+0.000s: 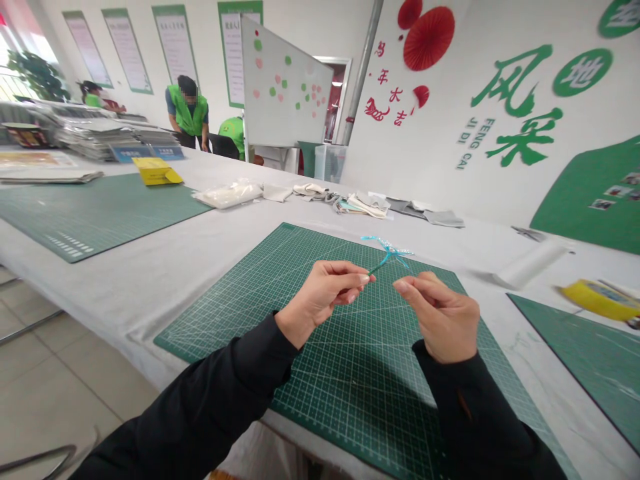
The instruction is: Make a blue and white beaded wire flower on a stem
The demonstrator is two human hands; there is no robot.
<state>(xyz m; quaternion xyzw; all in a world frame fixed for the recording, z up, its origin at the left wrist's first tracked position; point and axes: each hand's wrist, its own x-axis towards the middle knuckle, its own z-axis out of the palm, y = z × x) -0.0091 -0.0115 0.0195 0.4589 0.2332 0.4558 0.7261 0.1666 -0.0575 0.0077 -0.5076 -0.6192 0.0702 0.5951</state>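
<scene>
My left hand (333,290) pinches the green stem of a small blue flower-like piece (393,252) between thumb and fingertips. Its thin blue arms spread out at the top, dotted with white, bead-like spots. Just to the right of the stem is my right hand (443,310), its thumb pressed against the curled index finger. Whatever is in that pinch, if anything, is too fine to make out. Both hands are raised above a green cutting mat (345,380) with a white grid, and the flower piece does not touch the mat.
Another cutting mat (125,220) lies left with a yellow box (156,172); a third (590,360) is at right. Fabric pieces (367,205), a plastic bag (230,194), a white roll (533,263) and yellow tape (603,298) lie around. A person in a green vest (189,110) stands beyond.
</scene>
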